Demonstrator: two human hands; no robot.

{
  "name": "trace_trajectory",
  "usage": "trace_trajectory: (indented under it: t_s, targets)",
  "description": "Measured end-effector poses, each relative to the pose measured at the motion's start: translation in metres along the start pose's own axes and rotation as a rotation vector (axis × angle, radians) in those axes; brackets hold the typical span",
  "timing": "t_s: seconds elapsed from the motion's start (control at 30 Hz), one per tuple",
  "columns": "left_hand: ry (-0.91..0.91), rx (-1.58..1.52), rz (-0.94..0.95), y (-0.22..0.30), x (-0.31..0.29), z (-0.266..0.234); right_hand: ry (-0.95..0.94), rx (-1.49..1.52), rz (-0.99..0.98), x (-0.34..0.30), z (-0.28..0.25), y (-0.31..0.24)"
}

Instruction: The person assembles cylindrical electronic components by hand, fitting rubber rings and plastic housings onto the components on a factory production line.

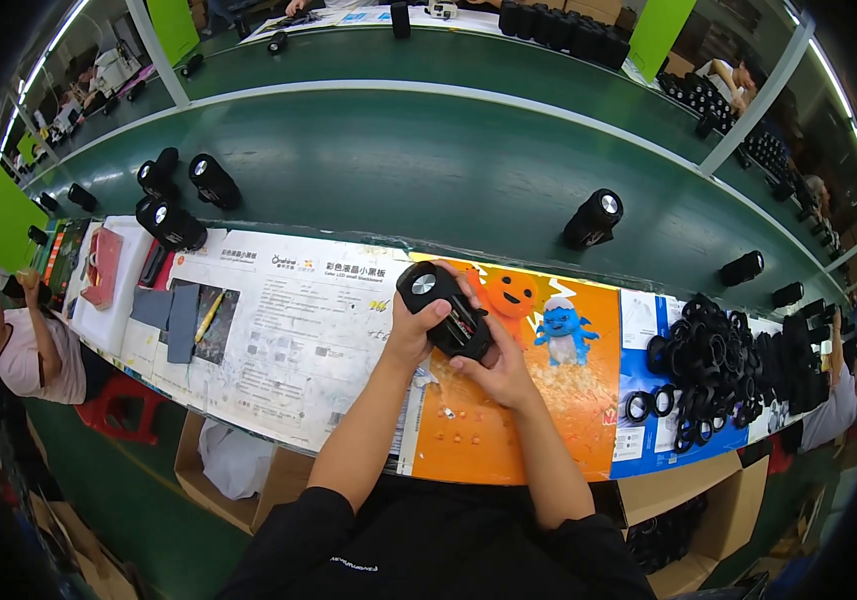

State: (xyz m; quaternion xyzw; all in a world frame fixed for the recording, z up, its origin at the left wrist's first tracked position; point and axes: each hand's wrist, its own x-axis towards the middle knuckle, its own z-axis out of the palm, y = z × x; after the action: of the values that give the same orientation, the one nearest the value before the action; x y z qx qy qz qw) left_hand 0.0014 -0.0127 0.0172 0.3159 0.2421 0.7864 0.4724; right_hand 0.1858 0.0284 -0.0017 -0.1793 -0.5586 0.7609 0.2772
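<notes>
Green belt (pixel 428 170) behind, paper-covered bench (pixel 298 330) w/ pile of black rings (pixel 718 360) far right of speaker. Left hand (pixel 413 325) & right hand (pixel 493 365) both wrapped round black speaker (pixel 443 305), just above bench.

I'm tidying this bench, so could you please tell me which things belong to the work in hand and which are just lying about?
In hand:
- black cylindrical speaker, gripped by left hand and right hand
- pile of black rings, probably parts
- finished-looking speakers on the green belt

Lying about:
- yellow pencil
- grey pads
- red booklet
</notes>
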Motion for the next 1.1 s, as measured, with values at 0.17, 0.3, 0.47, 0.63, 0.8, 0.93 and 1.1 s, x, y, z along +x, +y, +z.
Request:
trace_trajectory:
  t_s: [0.17, 0.3, 0.47, 0.63, 0.8, 0.93, 1.1]
  targets:
    - [-0.017, -0.017, -0.034, -0.005, -0.001, 0.001, 0.033, 0.004, 0.010, -0.004, 0.000, -0.002]
    - [0.003, -0.098, -0.051, -0.013, 0.002, -0.001, 0.008, -0.202, -0.012, -0.002, -0.006, -0.005]
    - [-0.014, -0.156, -0.069, -0.008, -0.004, -0.020, 0.009, -0.715, -0.063, -0.017, -0.011, -0.053]
    - [-0.017, 0.066, -0.139, 0.003, -0.002, -0.009, 0.502, -0.953, -0.022, -0.092, -0.095, -0.114]
    - [-0.018, 0.114, -0.192, -0.007, 0.003, -0.005, 0.551, -1.774, 0.035, -0.184, -0.155, -0.151]
    - [-0.036, 0.087, -0.193, -0.010, 0.010, 0.001, 0.563, -1.802, 0.053, -0.204, -0.159, -0.145]
    - [0.003, 0.010, -0.257, -0.001, 0.005, -0.002, 0.643, -1.623, -0.106, -0.159, -0.146, -0.129]
